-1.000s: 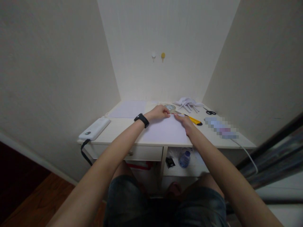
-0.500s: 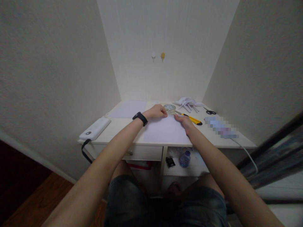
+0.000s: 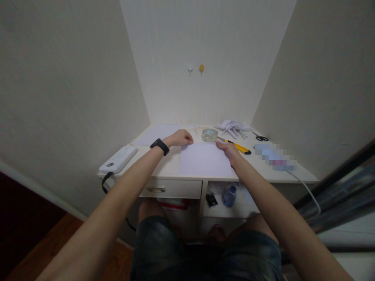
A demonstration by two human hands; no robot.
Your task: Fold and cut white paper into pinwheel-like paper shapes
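A white sheet of paper (image 3: 205, 160) lies at the front of the desk, its near edge close to the desk's front edge. At its far left corner my left hand (image 3: 182, 137) is closed, fingers pinched at the paper; a black band is on that wrist. My right hand (image 3: 230, 151) grips the far right part of the sheet, thumb along the far edge. Just beyond the paper stands a roll of clear tape (image 3: 209, 135). Beside my right hand lies a yellow utility knife (image 3: 241, 149).
Another white sheet (image 3: 156, 134) lies at the back left. A white power bank (image 3: 118, 159) with a black cable sits left. Folded paper pieces (image 3: 233, 128), black scissors (image 3: 261, 138) and a blurred-out object (image 3: 274, 157) with a white cable are right. Below, a shelf holds a bottle (image 3: 229, 196).
My left hand has slid left along the paper's far edge, from near the middle to the left corner. My right hand has stayed at its place.
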